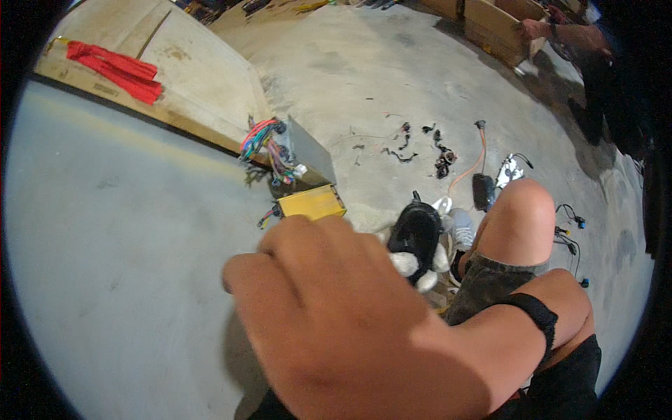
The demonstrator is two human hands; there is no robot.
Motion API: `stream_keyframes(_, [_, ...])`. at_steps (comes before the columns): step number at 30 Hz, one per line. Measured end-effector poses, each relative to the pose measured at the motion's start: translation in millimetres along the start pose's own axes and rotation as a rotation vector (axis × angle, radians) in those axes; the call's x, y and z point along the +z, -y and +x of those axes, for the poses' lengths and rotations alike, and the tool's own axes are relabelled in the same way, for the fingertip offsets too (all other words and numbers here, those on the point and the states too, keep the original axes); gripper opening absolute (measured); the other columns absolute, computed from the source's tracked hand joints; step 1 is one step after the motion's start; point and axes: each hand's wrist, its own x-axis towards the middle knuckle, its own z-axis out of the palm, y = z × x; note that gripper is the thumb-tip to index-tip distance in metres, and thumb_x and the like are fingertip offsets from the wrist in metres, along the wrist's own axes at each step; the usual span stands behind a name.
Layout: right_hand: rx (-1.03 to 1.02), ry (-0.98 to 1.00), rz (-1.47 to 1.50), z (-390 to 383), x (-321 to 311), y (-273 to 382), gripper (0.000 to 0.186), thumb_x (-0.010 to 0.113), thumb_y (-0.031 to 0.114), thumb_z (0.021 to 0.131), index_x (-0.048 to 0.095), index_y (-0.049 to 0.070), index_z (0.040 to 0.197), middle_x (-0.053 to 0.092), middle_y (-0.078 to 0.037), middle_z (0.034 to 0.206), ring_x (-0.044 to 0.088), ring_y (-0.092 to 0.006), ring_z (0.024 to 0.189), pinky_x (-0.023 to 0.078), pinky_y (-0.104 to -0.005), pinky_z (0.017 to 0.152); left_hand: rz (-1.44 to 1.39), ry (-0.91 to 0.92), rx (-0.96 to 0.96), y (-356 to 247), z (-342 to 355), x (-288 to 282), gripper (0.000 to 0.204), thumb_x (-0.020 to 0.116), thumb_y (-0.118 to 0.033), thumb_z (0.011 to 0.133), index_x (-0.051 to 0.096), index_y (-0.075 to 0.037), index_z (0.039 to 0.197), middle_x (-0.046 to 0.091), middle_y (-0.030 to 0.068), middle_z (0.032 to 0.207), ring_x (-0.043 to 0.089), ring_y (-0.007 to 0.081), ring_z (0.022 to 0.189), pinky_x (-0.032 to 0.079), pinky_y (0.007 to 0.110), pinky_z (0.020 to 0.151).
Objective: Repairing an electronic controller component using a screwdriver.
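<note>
My right hand fills the lower middle, back toward me, on a forearm with a black band. Its fingers are curled closed, and whatever they may hold is hidden beneath. Just beyond the knuckles lies a yellow box with short cables at its left end. Behind it stands a grey metal box trailing a bundle of coloured wires. Right of the knuckles is a black rounded object with white rounded pieces around it; I cannot tell its kind. My left hand does not show.
A worn pale panel bearing a red cloth is at upper left. Black cable scraps, a black adapter and loose connectors lie on the concrete floor. Another person's hand touches a cardboard box at upper right.
</note>
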Motion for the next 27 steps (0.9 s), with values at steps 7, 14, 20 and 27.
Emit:
stream_keyframes(7, [0.050, 0.207, 0.190, 16.0, 25.2, -12.8, 0.029, 0.060, 0.008, 0.071, 0.055, 0.001, 0.098, 0.051, -0.018, 0.094, 0.052, -0.0340, 0.086, 0.045, -0.0421, 0.073, -0.012, -0.016, 0.060, -11.7, -1.7, 4.3, 0.030, 0.069, -0.019, 0.084, 0.064, -0.005, 0.110, 0.066, 0.0058, 0.091, 0.065, 0.0182, 0.079, 0.054, 0.029, 0.072])
stream_keyframes(14, [-0.063, 0.124, 0.256, 8.3, -19.6, -138.5, 0.031, 0.055, 0.011, 0.098, 0.047, 0.001, 0.126, 0.054, -0.013, 0.110, 0.058, -0.0227, 0.098, 0.046, -0.0356, 0.088, -0.241, -0.207, -0.140, 22.5, 29.8, -61.7, 0.031, 0.067, -0.017, 0.086, 0.060, -0.001, 0.113, 0.067, 0.0122, 0.094, 0.067, 0.0246, 0.082, 0.058, 0.040, 0.071])
stream_keyframes(20, [0.121, 0.247, 0.675, -5.0, -21.8, -182.0, 0.052, 0.054, 0.009, 0.098, 0.036, 0.003, 0.146, 0.051, -0.016, 0.132, 0.061, -0.0237, 0.110, 0.048, -0.0372, 0.094, -0.387, -0.417, 0.019, 33.3, 35.6, -85.9, 0.017, 0.061, -0.018, 0.090, 0.059, -0.005, 0.101, 0.067, 0.0155, 0.089, 0.066, 0.0305, 0.077, 0.059, 0.047, 0.072])
stream_keyframes(27, [0.152, 0.131, 0.289, 0.4, -36.6, -201.3, 0.053, 0.064, 0.012, 0.095, 0.045, 0.005, 0.144, 0.058, -0.013, 0.126, 0.057, -0.0226, 0.118, 0.047, -0.0356, 0.098, -0.438, -0.346, 0.042, 22.1, 42.3, -85.1, 0.017, 0.062, -0.015, 0.089, 0.059, -0.006, 0.103, 0.067, 0.0158, 0.091, 0.067, 0.0293, 0.075, 0.056, 0.046, 0.064])
